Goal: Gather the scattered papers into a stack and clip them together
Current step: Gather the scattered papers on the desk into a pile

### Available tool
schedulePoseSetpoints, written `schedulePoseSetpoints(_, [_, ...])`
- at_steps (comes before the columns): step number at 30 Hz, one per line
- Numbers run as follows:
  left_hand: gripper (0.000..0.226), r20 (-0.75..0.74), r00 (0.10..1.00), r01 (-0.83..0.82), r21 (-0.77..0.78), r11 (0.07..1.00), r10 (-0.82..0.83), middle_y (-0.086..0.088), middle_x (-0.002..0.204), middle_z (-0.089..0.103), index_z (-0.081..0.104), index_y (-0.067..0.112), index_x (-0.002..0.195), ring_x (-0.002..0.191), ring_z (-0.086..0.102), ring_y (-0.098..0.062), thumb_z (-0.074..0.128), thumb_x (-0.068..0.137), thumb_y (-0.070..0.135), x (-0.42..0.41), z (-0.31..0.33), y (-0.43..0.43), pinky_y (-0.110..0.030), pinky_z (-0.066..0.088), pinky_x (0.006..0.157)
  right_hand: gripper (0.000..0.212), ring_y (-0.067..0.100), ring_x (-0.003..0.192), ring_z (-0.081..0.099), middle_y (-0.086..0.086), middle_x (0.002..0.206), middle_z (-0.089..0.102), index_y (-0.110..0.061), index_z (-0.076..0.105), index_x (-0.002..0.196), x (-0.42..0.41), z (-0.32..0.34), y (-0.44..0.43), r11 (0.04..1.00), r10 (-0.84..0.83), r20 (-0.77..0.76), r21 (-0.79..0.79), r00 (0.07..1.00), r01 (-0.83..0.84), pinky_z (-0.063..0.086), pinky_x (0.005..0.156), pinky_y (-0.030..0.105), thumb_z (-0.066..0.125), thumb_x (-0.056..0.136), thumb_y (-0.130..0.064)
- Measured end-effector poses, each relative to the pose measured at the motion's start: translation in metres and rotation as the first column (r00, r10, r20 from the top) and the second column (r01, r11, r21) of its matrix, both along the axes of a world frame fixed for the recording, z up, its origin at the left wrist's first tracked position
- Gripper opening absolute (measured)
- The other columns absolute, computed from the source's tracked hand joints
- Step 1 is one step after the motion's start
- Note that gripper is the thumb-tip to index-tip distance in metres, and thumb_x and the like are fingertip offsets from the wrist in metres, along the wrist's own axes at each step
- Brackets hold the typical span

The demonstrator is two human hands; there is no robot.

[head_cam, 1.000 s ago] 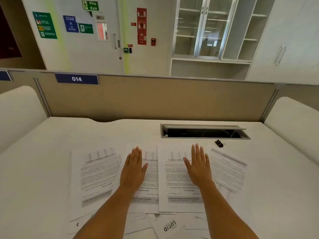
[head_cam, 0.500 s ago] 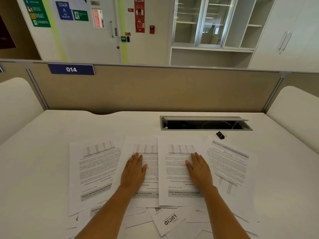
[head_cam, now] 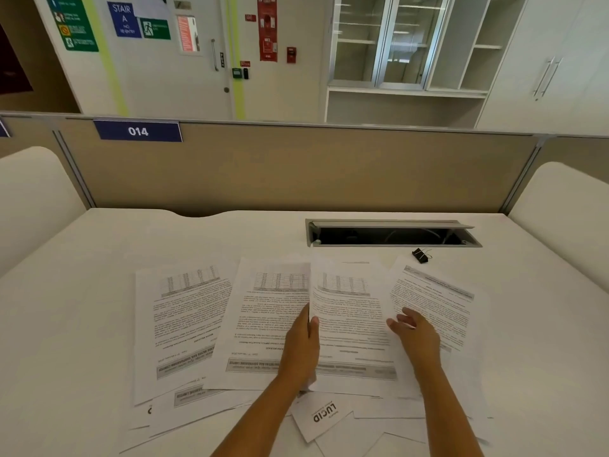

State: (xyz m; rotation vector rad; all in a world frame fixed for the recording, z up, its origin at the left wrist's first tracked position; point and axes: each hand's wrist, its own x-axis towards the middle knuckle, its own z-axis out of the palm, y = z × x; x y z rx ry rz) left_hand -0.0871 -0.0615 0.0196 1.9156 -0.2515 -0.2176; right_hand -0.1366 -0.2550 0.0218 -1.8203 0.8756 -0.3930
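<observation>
White laminate desk [head_cam: 527, 324] bearing scattered white printed paper sheets [head_cam: 184, 324] overlapping near its front edge, the left hand [head_cam: 301, 347] with its grip pinching the raised middle sheet [head_cam: 346, 311], the right hand [head_cam: 417, 336] released beside it, and a small black binder clip [head_cam: 420, 255] beyond.

White desk [head_cam: 99, 291]: printed papers [head_cam: 184, 324] scattered overlapping across near half; black binder clip [head_cam: 420, 255] apart, beside open cable hatch [head_cam: 392, 234].
</observation>
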Motion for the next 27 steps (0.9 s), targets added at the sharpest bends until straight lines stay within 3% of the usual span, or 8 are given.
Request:
schedulePoseSetpoints(2, [0.042,-0.037,0.999,-0.034,-0.045,0.998,0.032,0.006,0.13,0.051,0.038,0.019,0.14,0.1,0.052,-0.002,0.033,0.099,0.011,0.0,0.006,-0.002,0.002,0.039,0.078,0.053,0.028,0.111,0.059,0.012,0.122,0.063,-0.009,0.053,0.129,-0.001,0.001,0.0,0.997,0.025,0.0,0.071,1.0,-0.025,0.044,0.097,0.038,0.07,0.081,-0.019])
schedulePoseSetpoints(7, [0.038,-0.106,0.985,-0.154,-0.181,0.971,0.137,0.0,0.117,0.061,0.05,0.017,0.13,0.098,0.057,-0.013,0.037,0.097,0.006,0.006,0.018,0.009,-0.017,0.048,0.083,0.029,0.017,0.082,0.064,0.003,0.1,0.069,-0.012,0.065,0.11,-0.007,0.006,0.001,0.988,0.151,0.019,0.033,0.988,-0.151,0.05,0.077,0.03,0.069,0.082,-0.018])
schedulePoseSetpoints(10, [0.034,0.092,0.961,-0.258,-0.047,0.965,0.262,-0.003,0.107,0.067,0.053,0.014,0.127,0.081,0.061,-0.007,0.045,0.095,0.008,0.018,0.021,0.031,-0.008,0.048,0.068,0.019,0.011,0.078,0.065,0.0,0.097,0.07,-0.018,0.066,0.103,-0.015,0.005,-0.001,0.989,0.142,0.103,0.018,0.984,-0.145,0.05,0.067,0.023,0.066,0.084,-0.018])
schedulePoseSetpoints(13, [0.044,0.283,0.88,-0.453,0.252,0.855,0.383,-0.013,0.133,0.054,0.048,0.011,0.131,0.117,0.055,-0.026,0.057,0.088,0.014,0.039,0.011,0.063,-0.036,0.049,0.095,0.019,0.017,0.082,0.069,-0.005,0.096,0.072,-0.025,0.065,0.1,-0.021,0.0,-0.004,0.984,0.16,0.134,0.056,0.978,-0.168,0.057,0.072,0.033,0.068,0.082,-0.022])
schedulePoseSetpoints(16, [0.074,0.162,0.867,-0.488,0.472,0.734,0.472,-0.02,0.145,0.035,0.037,0.006,0.138,0.134,0.03,-0.036,0.073,0.076,0.024,0.049,0.007,0.087,-0.051,0.033,0.105,0.022,0.019,0.082,0.071,-0.001,0.099,0.073,-0.024,0.065,0.104,-0.026,-0.004,-0.002,0.973,0.182,0.164,0.114,0.97,-0.202,0.058,0.068,0.031,0.068,0.082,-0.022])
schedulePoseSetpoints(19, [0.085,0.03,0.86,-0.475,0.412,0.778,0.509,-0.025,0.139,0.038,0.038,0.0,0.136,0.129,0.034,-0.04,0.081,0.066,0.02,0.056,0.002,0.1,-0.049,0.035,0.102,0.031,0.017,0.082,0.072,-0.002,0.103,0.072,-0.021,0.063,0.113,-0.028,-0.01,0.003,0.964,0.192,0.171,0.152,0.966,-0.219,0.057,0.063,0.026,0.068,0.083,-0.022])
schedulePoseSetpoints(24, [0.051,-0.146,0.86,-0.458,0.205,0.865,0.49,-0.023,0.113,0.066,0.062,-0.004,0.113,0.102,0.063,-0.035,0.079,0.065,-0.001,0.064,0.007,0.111,-0.042,0.051,0.09,0.03,0.012,0.073,0.073,-0.003,0.1,0.072,-0.023,0.062,0.113,-0.03,-0.013,0.006,0.962,0.177,0.191,0.175,0.966,-0.211,0.054,0.054,0.019,0.067,0.083,-0.022])
schedulePoseSetpoints(27, [0.006,-0.116,0.877,-0.445,0.174,0.879,0.467,-0.019,0.086,0.071,0.072,0.003,0.083,0.079,0.066,-0.029,0.07,0.078,0.007,0.057,0.018,0.114,-0.04,0.055,0.077,0.032,0.017,0.079,0.073,-0.002,0.101,0.072,-0.021,0.06,0.115,-0.03,-0.013,0.003,0.961,0.159,0.195,0.195,0.968,-0.198,0.056,0.058,0.024,0.066,0.084,-0.022])
